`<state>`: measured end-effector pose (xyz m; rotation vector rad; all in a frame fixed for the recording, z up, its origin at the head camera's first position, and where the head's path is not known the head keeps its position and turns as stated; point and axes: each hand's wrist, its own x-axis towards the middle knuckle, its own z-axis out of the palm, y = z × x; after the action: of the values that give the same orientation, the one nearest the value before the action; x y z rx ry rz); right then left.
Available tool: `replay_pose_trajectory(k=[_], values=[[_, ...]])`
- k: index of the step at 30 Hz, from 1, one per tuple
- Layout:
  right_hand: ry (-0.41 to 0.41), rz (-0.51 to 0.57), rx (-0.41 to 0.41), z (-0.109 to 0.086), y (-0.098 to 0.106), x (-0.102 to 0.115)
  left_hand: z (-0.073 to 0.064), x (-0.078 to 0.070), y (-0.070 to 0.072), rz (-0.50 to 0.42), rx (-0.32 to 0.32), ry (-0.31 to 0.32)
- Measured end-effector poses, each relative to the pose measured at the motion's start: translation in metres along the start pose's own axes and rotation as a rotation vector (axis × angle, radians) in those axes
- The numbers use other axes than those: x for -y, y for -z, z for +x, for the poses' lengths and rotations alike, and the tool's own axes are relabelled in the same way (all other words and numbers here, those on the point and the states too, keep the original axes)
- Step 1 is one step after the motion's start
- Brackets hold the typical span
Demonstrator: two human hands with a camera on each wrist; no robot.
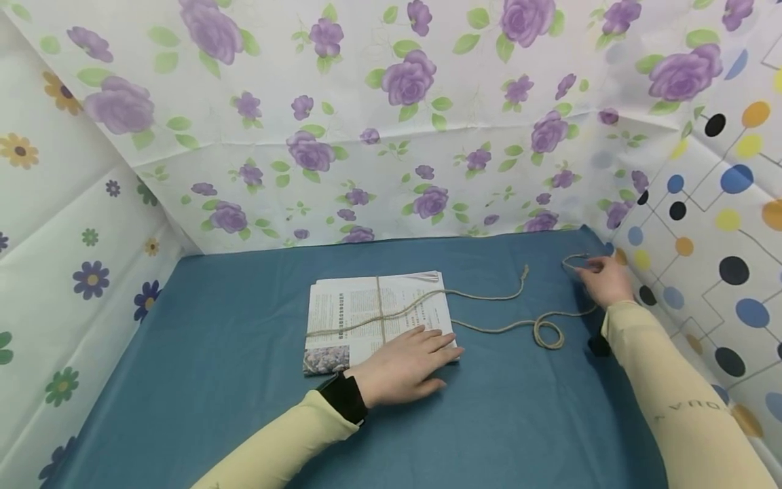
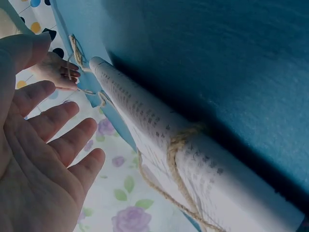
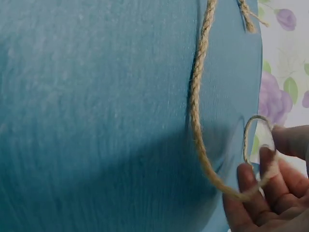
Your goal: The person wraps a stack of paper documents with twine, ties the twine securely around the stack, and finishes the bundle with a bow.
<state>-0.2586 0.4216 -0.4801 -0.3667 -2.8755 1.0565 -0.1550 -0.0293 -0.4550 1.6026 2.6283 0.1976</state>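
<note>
A folded stack of newspapers lies on the blue cloth, with a thin twine rope crossing its top both ways. My left hand is spread over the stack's near right corner, fingers extended; in the left wrist view the palm and fingers appear beside the stack's folded edge. Far to the right, my right hand holds the longer rope tail near its end. In the right wrist view this rope runs into the curled fingers, partly blurred.
The longer tail forms a small loop on the cloth between the stack and my right hand. A shorter tail ends in a frayed knot. Floral sheets wall the back and left; a dotted sheet stands close on the right.
</note>
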Motion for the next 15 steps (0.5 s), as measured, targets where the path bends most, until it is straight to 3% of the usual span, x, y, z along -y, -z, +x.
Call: replay_pose_trajectory(k=[8,15], values=[[0.002,0.069,-0.075,-0.002,0.000,0.012,-0.002,0.006,0.004,-0.051,-0.022,0.016],[0.045,0.186,-0.122,-0.014,0.003,0.056,-0.008,0.021,0.013,-0.058,-0.107,0.094]])
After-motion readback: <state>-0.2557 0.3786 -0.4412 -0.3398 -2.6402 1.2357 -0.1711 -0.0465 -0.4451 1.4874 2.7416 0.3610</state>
